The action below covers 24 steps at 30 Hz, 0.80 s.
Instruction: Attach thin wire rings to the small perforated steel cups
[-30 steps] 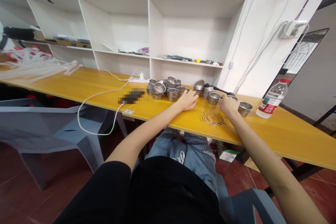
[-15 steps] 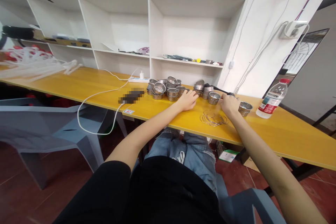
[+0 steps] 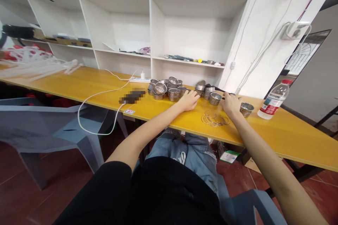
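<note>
My left hand (image 3: 189, 101) lies palm down on the yellow table (image 3: 87, 86), its fingers stretched toward a heap of perforated metal cups (image 3: 167, 88) and touching the nearest ones. My right hand (image 3: 230, 105) rests further right, fingers spread over the black handle of a tool (image 3: 219, 90). It lies between one cup (image 3: 215, 98) and a single cup (image 3: 246, 108) on its right. A bundle of thin wire rings (image 3: 214, 119) lies on the table just in front of my right wrist. A second small cluster of cups (image 3: 203, 89) stands behind both hands.
A water bottle (image 3: 273, 98) stands at the table's right. A white cable (image 3: 98, 95) runs from a power strip (image 3: 139, 80) past a dark blurred object (image 3: 132, 97) and hangs over the front edge. White shelves (image 3: 149, 35) stand behind; grey plastic chairs (image 3: 44, 126) stand left.
My right hand has slid slightly forward, so it now covers the tool's handle end. The left hand has stayed in place.
</note>
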Tool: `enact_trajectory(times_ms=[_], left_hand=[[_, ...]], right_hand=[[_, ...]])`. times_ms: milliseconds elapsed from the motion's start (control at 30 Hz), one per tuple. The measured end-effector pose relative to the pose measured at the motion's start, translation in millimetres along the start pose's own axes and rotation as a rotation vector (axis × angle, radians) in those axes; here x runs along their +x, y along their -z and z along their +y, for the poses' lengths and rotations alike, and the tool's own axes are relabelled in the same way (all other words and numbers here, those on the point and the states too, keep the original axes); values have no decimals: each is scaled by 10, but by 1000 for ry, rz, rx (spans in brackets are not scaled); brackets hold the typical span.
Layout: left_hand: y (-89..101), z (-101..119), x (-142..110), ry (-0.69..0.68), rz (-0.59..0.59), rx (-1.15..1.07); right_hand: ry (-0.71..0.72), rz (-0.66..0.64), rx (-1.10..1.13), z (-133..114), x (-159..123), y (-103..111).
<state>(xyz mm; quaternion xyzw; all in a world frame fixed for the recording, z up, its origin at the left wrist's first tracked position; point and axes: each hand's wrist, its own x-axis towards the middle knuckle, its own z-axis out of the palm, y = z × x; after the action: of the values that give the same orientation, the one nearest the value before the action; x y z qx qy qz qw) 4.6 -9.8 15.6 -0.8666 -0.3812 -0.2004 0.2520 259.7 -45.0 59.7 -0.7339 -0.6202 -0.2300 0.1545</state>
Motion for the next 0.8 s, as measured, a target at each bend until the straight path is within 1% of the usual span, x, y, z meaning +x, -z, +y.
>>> enact_trajectory(times_ms=[167,267,367,433,500,600,800], left_hand=[[-7,-3,5,2,2,-4],[-4,0,8,7,0,-7],[0,6,10,17,1,-24],[1,8,11,23,5,-39],[1,10,13,28,13,-49],[3,13,16,30,23,-65],[4,7,13,13,54,-180]], right_hand=[[47,54,79,47,30,-27],[91,132,136,80,59,-49],[203,257,248,98,93,-97],[297,303,328,90,108,-141],[378,297,373,63,109,-186],[471,256,385,1,94,-243],[657,141,514,-149,35,-301]])
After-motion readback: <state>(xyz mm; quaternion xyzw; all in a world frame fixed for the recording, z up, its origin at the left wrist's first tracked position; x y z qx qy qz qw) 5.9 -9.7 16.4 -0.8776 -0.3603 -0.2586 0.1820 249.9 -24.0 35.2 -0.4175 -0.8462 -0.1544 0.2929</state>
